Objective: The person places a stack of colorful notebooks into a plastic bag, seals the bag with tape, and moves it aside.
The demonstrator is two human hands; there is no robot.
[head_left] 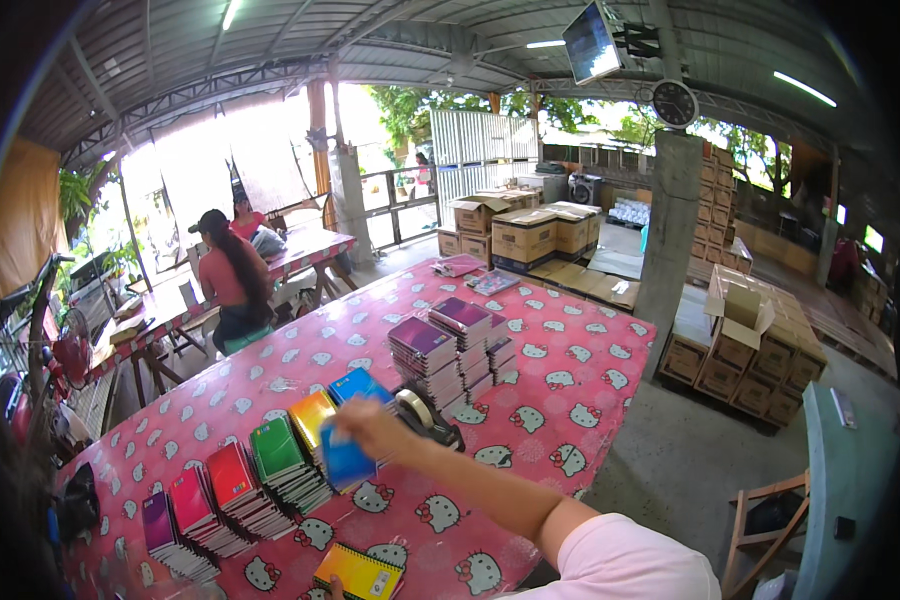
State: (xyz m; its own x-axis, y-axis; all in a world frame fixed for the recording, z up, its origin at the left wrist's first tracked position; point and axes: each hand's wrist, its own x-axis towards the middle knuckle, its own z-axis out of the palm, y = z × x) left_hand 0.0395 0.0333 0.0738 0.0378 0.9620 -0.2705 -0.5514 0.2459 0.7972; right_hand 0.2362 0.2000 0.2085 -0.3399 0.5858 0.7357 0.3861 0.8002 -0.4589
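My right hand [375, 430] reaches across the table, closed on a blue spiral notebook [346, 458] that is slightly blurred. Low in the picture, a bit of my left hand [335, 588] shows, gripping a yellow spiral notebook [375, 573]. In front of me runs a slanting row of notebook stacks: purple [157, 520], pink [191, 498], red [230, 474], green [275, 445], yellow [312, 412] and blue [358, 384]. A black tape dispenser [440, 432] with a tape roll stands right of the row, partly hidden by my right arm.
Several purple notebook stacks [425, 340] stand farther back on the pink patterned tablecloth [560, 350]. Flat packages [490, 282] lie at its far edge. A pillar [670, 220] and cardboard boxes [740, 350] are beyond the right side. Two people sit at another table [310, 250].
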